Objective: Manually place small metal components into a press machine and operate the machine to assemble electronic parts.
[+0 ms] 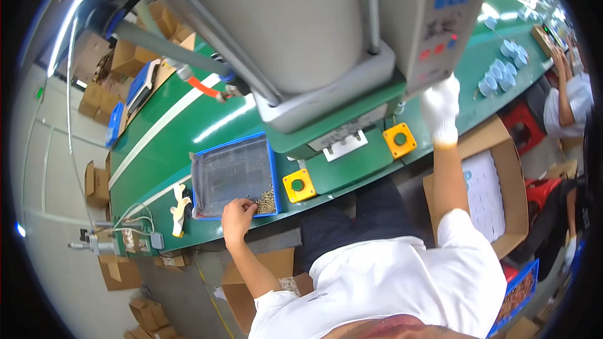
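My bare left hand (238, 221) reaches over the near edge of a blue tray (274, 172). Its fingers are drawn together beside a small heap of brass-coloured parts (267, 202) in the tray's near right corner; what they pinch, if anything, is too small to make out. A white knitted glove covers my right hand (441, 105), raised at the lower end of the press's control panel (443, 31). Its fingertips are hard to make out against the panel. Between my hands stands the bench press (333, 103), with a pale metal block (344, 145) at its front.
Two yellow button boxes (299, 186) with green buttons flank the press front. A loose white glove (180, 210) lies left of the tray. Pale blue cups (499, 75) sit along the green bench at right, where other people work. An open carton (512, 194) stands beside my right arm.
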Available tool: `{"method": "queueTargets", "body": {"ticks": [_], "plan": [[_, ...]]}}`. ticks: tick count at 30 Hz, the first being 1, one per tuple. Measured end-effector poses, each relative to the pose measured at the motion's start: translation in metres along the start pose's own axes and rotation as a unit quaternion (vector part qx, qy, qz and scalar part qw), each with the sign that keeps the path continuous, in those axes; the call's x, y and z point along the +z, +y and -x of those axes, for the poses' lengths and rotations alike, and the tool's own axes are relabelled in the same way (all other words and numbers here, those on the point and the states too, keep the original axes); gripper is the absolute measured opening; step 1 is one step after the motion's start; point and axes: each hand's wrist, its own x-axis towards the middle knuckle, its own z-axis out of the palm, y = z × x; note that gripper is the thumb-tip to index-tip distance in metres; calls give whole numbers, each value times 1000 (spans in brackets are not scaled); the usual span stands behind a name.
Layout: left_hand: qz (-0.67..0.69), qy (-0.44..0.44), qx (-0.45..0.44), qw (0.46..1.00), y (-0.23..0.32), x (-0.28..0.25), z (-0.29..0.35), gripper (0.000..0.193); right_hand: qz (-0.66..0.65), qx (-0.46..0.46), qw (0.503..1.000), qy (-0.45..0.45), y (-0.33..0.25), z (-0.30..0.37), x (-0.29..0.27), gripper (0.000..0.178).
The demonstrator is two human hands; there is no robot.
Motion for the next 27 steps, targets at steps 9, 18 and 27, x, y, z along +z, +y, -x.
{"method": "queueTargets", "body": {"ticks": [9, 18, 27], "plan": [[35, -33, 14, 999, 2, 8, -25, 21, 297, 117, 914, -249, 198, -73, 93, 50], [70, -27, 8, 997, -9, 10, -8, 21, 141, -166, 920, -325, 110, 33, -19, 29], [84, -54, 111, 989, 11, 29, -17, 14, -331, 85, 937, -72, -38, 99, -16, 36]]}}
